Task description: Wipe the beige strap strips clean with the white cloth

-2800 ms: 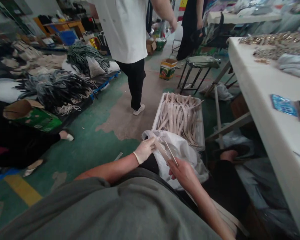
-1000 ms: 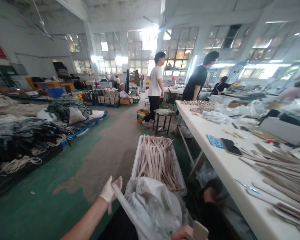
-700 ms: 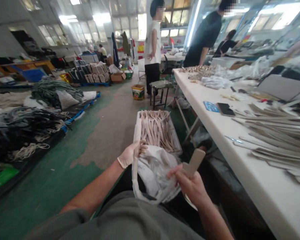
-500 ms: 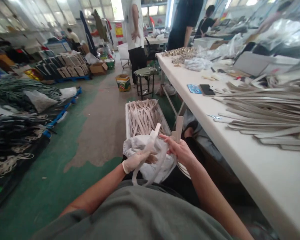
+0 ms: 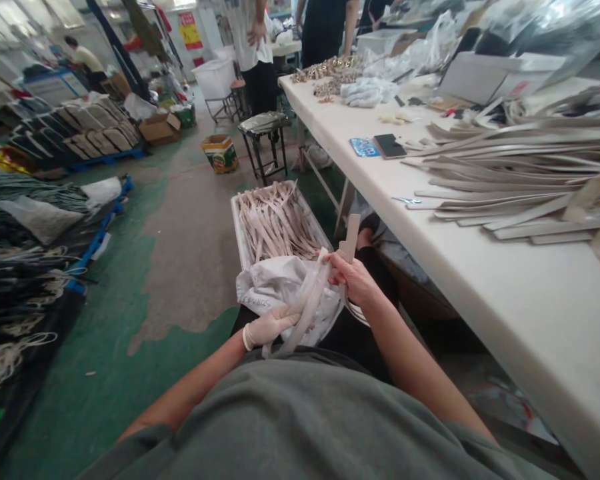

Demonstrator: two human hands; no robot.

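A long pale strap (image 5: 311,303) hangs in a loop over my lap. My left hand (image 5: 271,327), in a thin whitish glove, is closed on the strap low down, near my waist. My right hand (image 5: 354,280) is bare and pinches the strap's upper end between thumb and fingertips. The same hand also grips several flat beige straps (image 5: 351,235), whose ends stick up above the fist and whose lengths curve down below it. Under both hands lies a white plastic bag (image 5: 270,283) with dark lettering. Beyond it stands a white crate (image 5: 243,233) filled with loose beige straps (image 5: 275,217).
To my right runs a long white table (image 5: 445,287) with a pile of beige straps (image 5: 510,180), a dark flat object (image 5: 390,146) and metal fittings (image 5: 330,72). A stool (image 5: 264,127) and a box (image 5: 220,155) stand ahead. Pallets of goods line the left; people stand farther back.
My view has tilted down and turned right. The right fingers, pointing before, now pinch the strap's upper end. My left fingers have closed further on the strap.
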